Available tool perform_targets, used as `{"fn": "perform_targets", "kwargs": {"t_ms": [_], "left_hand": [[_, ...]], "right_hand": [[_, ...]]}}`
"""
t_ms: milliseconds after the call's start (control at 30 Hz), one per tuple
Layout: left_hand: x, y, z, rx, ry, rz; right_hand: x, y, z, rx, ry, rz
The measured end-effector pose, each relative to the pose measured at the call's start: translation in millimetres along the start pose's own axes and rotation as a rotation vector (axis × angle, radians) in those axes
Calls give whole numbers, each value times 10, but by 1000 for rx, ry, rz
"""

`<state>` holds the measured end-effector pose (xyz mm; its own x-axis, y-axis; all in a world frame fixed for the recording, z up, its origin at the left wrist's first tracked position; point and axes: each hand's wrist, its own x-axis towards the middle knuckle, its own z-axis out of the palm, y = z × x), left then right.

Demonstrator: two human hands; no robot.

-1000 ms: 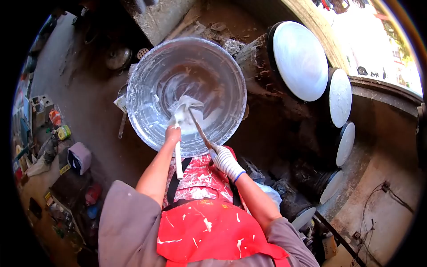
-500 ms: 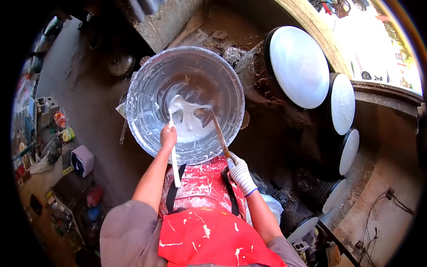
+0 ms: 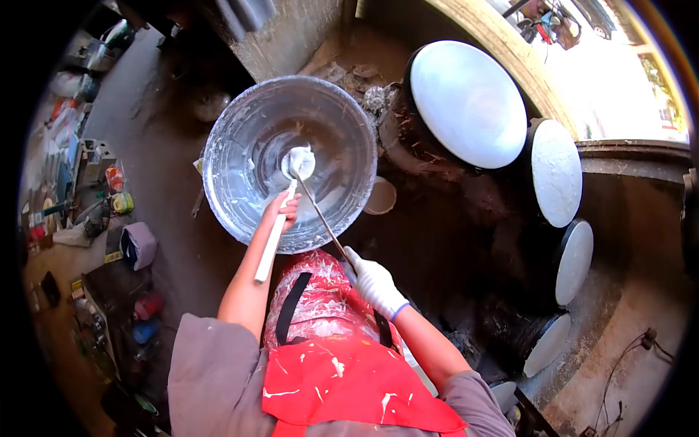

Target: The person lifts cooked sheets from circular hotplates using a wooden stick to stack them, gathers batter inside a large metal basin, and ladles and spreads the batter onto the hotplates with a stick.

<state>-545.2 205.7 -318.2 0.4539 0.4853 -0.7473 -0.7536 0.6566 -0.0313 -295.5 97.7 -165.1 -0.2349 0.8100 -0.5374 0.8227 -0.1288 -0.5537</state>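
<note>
A large grey tub [image 3: 234,156], streaked with white, stands tilted toward me in front of my lap. My bare left hand [image 3: 281,211] is closed round the long white handle of a tool [image 3: 270,251]. White paste [image 3: 300,162] covers that tool's head, so its shape is hidden. My right hand [image 3: 373,282], in a white knit glove, grips a long thin spatula [image 3: 317,207] with a brownish shaft. The spatula's far end meets the pasty head near the tub's middle. Smears of paste coat the tub's inner wall.
Several dark drums or pans with pale round faces [image 3: 468,104] line the right side. A red apron [image 3: 349,386] with white splashes covers my lap. Bottles, blocks and a lilac cap-like item [image 3: 138,245] lie at the left. A small round lid [image 3: 380,197] sits beside the tub.
Both tools have come together at the tub's middle; the stretched sheet of paste between them is now gathered into a clump. My right hand has moved left and slightly up.
</note>
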Motion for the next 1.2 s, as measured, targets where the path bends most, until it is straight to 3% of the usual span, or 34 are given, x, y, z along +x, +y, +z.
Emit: {"fn": "perform_targets", "kwargs": {"t_ms": [133,267,333,467,600,667,800,900,1033,1200], "left_hand": [[-954,-225,566,41,-139,199],[-1570,-463,926,43,-238,267],[-1473,-521,860,161,-33,344],[-783,-309,358,119,93,221],[-1253,-250,551,89,-78,228],[-1646,-396,612,182,-75,361],[-1415,-386,195,242,136,385],[-1332,-358,72,196,136,349],[-1391,-354,362,252,77,269],[-1178,-587,1352,549,-46,157]], "right_hand": [[-811,43,-428,-117,-20,-91],[-1357,345,-538,-86,208,-399],[-1428,433,-458,12,286,-410],[-1323,244,-524,88,468,-465],[-1263,215,-479,158,522,-402],[-1282,150,-518,177,489,-379],[-1158,64,-481,239,449,-345],[-1140,-41,-468,347,376,-284],[-1168,74,-424,475,317,-160],[-1311,245,-605,730,614,-36]]}}
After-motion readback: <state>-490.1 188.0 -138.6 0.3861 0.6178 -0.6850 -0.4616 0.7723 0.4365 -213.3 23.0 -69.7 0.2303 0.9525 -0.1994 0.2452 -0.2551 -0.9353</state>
